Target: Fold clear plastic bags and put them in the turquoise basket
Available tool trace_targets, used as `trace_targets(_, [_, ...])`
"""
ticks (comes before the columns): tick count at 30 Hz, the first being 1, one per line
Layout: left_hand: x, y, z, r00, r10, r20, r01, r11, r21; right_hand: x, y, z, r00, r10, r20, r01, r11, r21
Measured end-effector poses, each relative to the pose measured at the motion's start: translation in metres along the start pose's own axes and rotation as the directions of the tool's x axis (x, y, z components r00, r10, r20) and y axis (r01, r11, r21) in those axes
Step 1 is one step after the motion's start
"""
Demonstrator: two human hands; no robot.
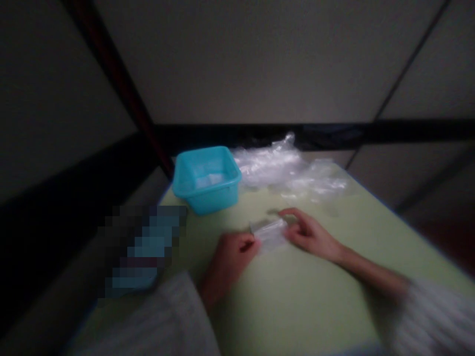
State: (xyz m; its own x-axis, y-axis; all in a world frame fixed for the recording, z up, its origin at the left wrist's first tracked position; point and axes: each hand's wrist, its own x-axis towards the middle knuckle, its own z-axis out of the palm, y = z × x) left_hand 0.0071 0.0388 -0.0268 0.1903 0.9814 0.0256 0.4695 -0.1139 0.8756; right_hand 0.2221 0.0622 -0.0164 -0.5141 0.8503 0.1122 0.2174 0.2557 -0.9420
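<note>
A small clear plastic bag lies between my two hands, low over the table. My left hand is closed, its thumb and finger pinching the bag's left edge. At the bag's right edge is my right hand, with the index finger stretched out above the bag and the other fingers curled in. The right thumb touches or nearly touches the plastic; the blur hides which. What the bag holds, if anything, cannot be made out.
A turquoise basin with whitish pieces inside stands at the back left of the pale green table. Crumpled clear plastic bags are heaped beside it at the back. A pixelated bluish object lies along the left edge.
</note>
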Motion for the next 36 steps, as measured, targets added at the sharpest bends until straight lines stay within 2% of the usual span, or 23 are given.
trace_targets(4, [0.012, -0.005, 0.000, 0.995, -0.084, 0.045, 0.089, 0.991, -0.104, 0.004, 0.001, 0.001, 0.995, 0.093, -0.021, -0.090, 0.990, 0.105])
trace_targets(6, [0.016, -0.006, 0.000, 0.992, -0.119, 0.048, 0.124, 0.982, -0.140, 0.003, 0.004, 0.000, 0.991, 0.087, -0.103, -0.075, 0.990, 0.121])
trace_targets(8, [0.018, -0.005, -0.001, 0.986, -0.159, 0.043, 0.164, 0.971, -0.172, 0.000, 0.006, 0.000, 0.969, 0.017, -0.245, -0.006, 0.999, 0.043])
trace_targets(10, [0.019, -0.002, -0.002, 0.979, -0.198, 0.042, 0.202, 0.959, -0.198, -0.005, 0.005, 0.000, 0.933, -0.134, -0.333, 0.080, 0.982, -0.171])
trace_targets(12, [0.020, 0.003, -0.004, 0.972, -0.230, 0.051, 0.235, 0.948, -0.215, -0.010, 0.001, 0.002, 0.920, -0.298, -0.254, 0.169, 0.888, -0.427])
trace_targets(14, [0.020, 0.007, -0.005, 0.964, -0.256, 0.065, 0.264, 0.938, -0.226, -0.014, -0.004, 0.006, 0.924, -0.379, -0.050, 0.273, 0.745, -0.609])
trace_targets(17, [0.020, 0.013, -0.007, 0.955, -0.284, 0.081, 0.295, 0.927, -0.231, -0.018, -0.007, 0.014, 0.921, -0.329, 0.209, 0.369, 0.565, -0.738])
trace_targets(19, [0.021, 0.015, -0.008, 0.953, -0.292, 0.086, 0.304, 0.925, -0.226, -0.018, -0.005, 0.018, 0.922, -0.253, 0.292, 0.383, 0.499, -0.777])
trace_targets(22, [0.021, 0.016, -0.008, 0.953, -0.289, 0.087, 0.301, 0.932, -0.204, -0.018, 0.002, 0.020, 0.928, -0.185, 0.324, 0.373, 0.472, -0.799])
trace_targets(30, [0.023, 0.008, -0.005, 0.980, -0.197, 0.032, 0.199, 0.978, -0.070, -0.017, 0.005, 0.020, 0.936, -0.154, 0.316, 0.350, 0.474, -0.808])
trace_targets(33, [0.015, 0.007, -0.008, 0.992, -0.106, -0.071, 0.108, 0.994, 0.015, -0.017, 0.005, 0.019, 0.934, -0.174, 0.314, 0.358, 0.477, -0.803])
trace_targets(36, [0.001, 0.010, -0.010, 0.988, 0.084, -0.129, -0.062, 0.985, 0.161, -0.018, 0.006, 0.018, 0.930, -0.222, 0.293, 0.365, 0.469, -0.804])
